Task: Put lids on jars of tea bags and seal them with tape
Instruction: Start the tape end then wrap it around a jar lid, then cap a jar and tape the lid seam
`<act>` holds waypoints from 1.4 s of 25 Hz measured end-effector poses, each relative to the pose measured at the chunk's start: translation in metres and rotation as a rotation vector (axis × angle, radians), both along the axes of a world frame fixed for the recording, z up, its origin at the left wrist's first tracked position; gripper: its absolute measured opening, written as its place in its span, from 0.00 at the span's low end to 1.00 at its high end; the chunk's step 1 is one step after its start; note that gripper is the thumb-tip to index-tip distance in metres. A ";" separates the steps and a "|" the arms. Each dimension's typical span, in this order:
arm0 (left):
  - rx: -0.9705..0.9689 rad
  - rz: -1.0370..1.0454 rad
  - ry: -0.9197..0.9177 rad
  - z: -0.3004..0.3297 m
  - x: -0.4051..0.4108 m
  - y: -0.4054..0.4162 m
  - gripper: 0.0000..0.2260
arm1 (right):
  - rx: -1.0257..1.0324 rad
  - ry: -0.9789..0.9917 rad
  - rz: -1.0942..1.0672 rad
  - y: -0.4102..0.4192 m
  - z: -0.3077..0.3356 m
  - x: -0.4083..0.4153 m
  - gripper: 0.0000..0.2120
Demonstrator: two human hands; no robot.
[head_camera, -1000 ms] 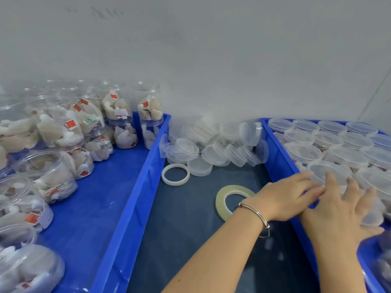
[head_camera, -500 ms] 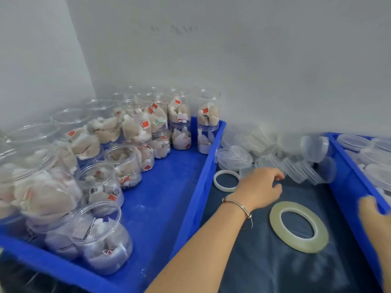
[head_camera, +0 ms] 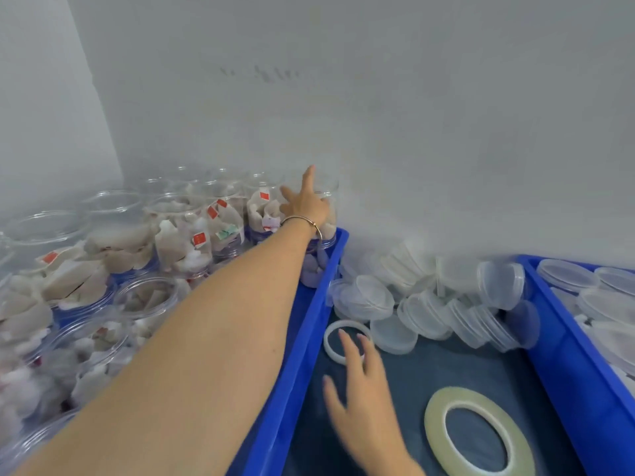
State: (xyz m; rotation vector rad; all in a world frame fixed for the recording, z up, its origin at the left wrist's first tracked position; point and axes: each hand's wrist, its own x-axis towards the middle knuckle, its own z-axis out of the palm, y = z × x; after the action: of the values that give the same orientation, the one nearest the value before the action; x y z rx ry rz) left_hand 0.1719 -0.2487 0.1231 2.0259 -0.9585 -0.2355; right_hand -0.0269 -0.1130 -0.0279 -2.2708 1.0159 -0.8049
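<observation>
Hands: two. The left hand (head_camera: 304,204) reaches far across to the clear plastic jar of tea bags (head_camera: 321,218) standing in the far right corner of the left blue plastic crate (head_camera: 302,324), against the grey wall (head_camera: 412,115); the index finger points up, and the pictures do not show whether its grip has closed on the jar. A thin metal bangle (head_camera: 302,223) circles that wrist. The right hand (head_camera: 360,383) hangs over the dark worktop (head_camera: 429,376) with fingers spread and relaxed, holding nothing, its fingertips over the white ring.
Crates: two blue ones, one at each side, with the worktop between them.
Left crate contents: open, lidless clear jars of white tea bags with red tags (head_camera: 178,242), stacked in two layers at the back; well over a dozen, too blurred near the edge to count exactly.
Right crate contents: the right blue plastic crate (head_camera: 563,338) holds jars topped with clear lids (head_camera: 567,274); about six show at the frame edge.
Loose lids: a heap of clear round plastic lids (head_camera: 443,304) by the wall, roughly twenty.
Tape: one roll of clear narrow tape (head_camera: 479,431) lying flat near the right hand; one smaller white ring (head_camera: 347,340) beside the left crate's wall.
Change: half a second ago the left hand was above the worktop near the white ring; it has since stretched to the corner jar. The right hand has come from the right crate's edge to the middle.
</observation>
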 end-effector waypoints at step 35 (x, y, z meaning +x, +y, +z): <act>-0.568 -0.332 0.202 -0.189 -0.198 0.161 0.35 | 0.146 0.298 -0.358 -0.150 -0.010 -0.104 0.39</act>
State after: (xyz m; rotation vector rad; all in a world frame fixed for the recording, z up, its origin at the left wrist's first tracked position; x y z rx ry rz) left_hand -0.0263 -0.0874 -0.0662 1.2999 -1.0832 -0.3002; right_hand -0.1311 -0.2631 -0.0382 -2.1529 1.5961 -0.5121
